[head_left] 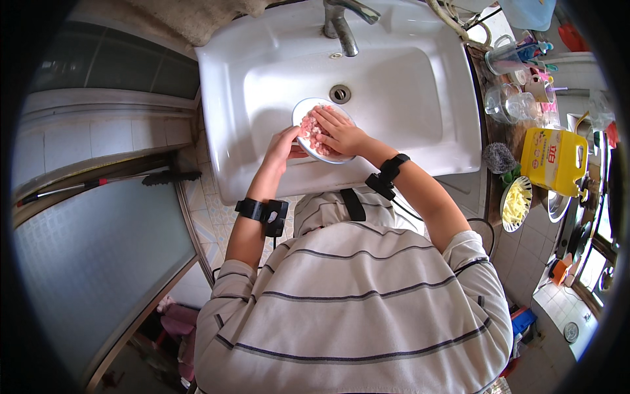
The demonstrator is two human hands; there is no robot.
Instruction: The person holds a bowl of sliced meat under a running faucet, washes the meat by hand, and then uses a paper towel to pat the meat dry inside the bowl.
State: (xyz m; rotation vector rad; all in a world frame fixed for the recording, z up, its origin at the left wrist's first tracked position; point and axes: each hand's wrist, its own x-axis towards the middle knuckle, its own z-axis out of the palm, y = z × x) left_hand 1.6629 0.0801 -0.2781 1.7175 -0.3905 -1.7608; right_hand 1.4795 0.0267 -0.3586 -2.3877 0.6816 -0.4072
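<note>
Over the front part of a white ceramic sink [403, 98], my left hand [282, 147] holds a white bowl [303, 107] with a blue rim by its left side. Its thumb is at the rim and its fingers reach partly beneath. Pink raw meat [311, 129], minced or finely chopped, lies in the bowl. On top of the meat rests my right hand [344, 138], palm down, fingers stretched out and thumb apart. That hand covers the meat's right part. Just behind the bowl is the metal drain [340, 93].
A metal faucet [340, 29] stands at the sink's back. Along the right lie glass jugs [502, 103], a steel wool scrubber [499, 157], a yellow plastic jug [551, 160] and a plate of pale cut strips [516, 204]. A long-handled brush [167, 177] is at left.
</note>
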